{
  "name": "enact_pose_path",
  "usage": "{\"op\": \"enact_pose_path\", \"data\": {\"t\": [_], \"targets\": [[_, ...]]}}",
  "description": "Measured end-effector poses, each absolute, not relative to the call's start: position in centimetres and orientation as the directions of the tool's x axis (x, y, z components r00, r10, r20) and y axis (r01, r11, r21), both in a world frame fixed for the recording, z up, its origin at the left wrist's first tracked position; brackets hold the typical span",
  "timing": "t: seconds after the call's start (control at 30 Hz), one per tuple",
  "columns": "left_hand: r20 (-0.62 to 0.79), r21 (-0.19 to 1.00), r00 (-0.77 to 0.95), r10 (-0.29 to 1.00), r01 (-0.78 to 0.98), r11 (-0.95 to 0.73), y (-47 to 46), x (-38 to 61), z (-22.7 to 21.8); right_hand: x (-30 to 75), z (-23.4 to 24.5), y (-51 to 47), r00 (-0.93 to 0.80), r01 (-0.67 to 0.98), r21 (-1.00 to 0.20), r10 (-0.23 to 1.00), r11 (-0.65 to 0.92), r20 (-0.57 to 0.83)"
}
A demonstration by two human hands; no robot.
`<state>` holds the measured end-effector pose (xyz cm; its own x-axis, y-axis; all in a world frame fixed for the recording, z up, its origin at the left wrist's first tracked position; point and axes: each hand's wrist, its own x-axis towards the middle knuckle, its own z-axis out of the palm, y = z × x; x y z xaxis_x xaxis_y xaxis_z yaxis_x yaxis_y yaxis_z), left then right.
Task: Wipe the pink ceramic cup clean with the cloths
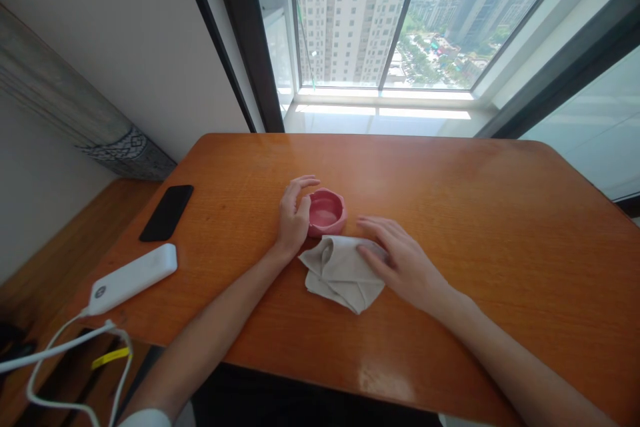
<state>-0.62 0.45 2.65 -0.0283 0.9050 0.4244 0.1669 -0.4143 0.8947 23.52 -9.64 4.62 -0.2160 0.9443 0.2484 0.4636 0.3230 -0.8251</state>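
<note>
A small pink bowl [327,211] stands near the middle of the orange wooden table [450,213]. My left hand [294,217] rests beside its left rim with fingers curled loosely around it, touching the side. Just in front of the bowl lies a folded grey cloth [340,273]. My right hand [400,260] lies flat on the cloth's right part, fingers stretched out and pointing left.
A black phone [167,212] lies face down at the table's left. A white power bank [134,278] with a white cable [60,347] sits near the left front edge. A large window [380,20] is beyond the table's far edge.
</note>
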Motion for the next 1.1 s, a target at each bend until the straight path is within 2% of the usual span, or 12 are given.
{"op": "enact_pose_path", "data": {"t": [0.07,0.1,0.2,0.27,0.33,0.4,0.47,0.53,0.67,0.77,0.87,1.1], "targets": [[0.498,0.848,-0.014,0.867,0.215,-0.484,-0.2,-0.7,4.2,23.8,4.6,-9.5,-0.205,0.644,-0.588,0.851,0.489,0.483],[0.52,0.831,-0.003,0.854,0.233,-0.505,-0.6,-0.7,5.0,23.9,4.5,-9.6,-0.257,0.673,-0.506,0.812,0.539,0.524],[0.558,0.797,0.056,0.828,0.241,-0.553,-2.0,-0.4,7.0,23.6,4.1,-10.1,-0.492,0.654,-0.357,0.734,0.667,0.469],[0.566,0.786,0.102,0.818,0.233,-0.573,-3.1,-0.4,7.9,23.3,3.9,-10.5,-0.544,0.658,-0.318,0.723,0.682,0.426],[0.565,0.777,0.153,0.811,0.232,-0.585,-4.4,-0.7,8.3,23.1,4.0,-10.9,-0.486,0.654,-0.4,0.762,0.642,0.427],[0.533,0.783,0.217,0.818,0.239,-0.574,-5.7,-1.5,8.4,22.9,4.9,-11.3,-0.375,0.584,-0.611,0.845,0.535,0.381],[0.465,0.806,0.285,0.838,0.256,-0.534,-7.0,-2.4,8.1,22.8,6.2,-11.8,-0.274,0.424,-0.838,0.931,0.342,0.241],[0.398,0.832,0.342,0.851,0.256,-0.492,-8.5,-3.3,7.8,22.5,7.6,-12.3,-0.214,0.222,-0.966,0.973,0.13,0.081],[0.368,0.879,0.335,0.868,0.18,-0.442,-11.6,-3.9,7.7,21.5,9.3,-13.8,-0.125,-0.001,-1.0,0.992,0.004,0.004],[0.389,0.889,0.213,0.896,0.168,-0.426,-13.9,-3.2,7.8,20.8,9.7,-15.3,-0.084,0.053,-0.991,0.989,0.127,0.122],[0.365,0.892,0.003,0.931,0.285,-0.351,-15.9,-2.3,7.0,20.6,9.6,-16.9,-0.073,0.074,-0.974,0.976,0.213,0.207],[0.154,0.967,-0.116,0.981,0.223,-0.125,-17.3,-1.5,3.5,22.7,8.2,-20.0,-0.179,-0.268,-0.963,0.984,-0.027,0.022]]}}
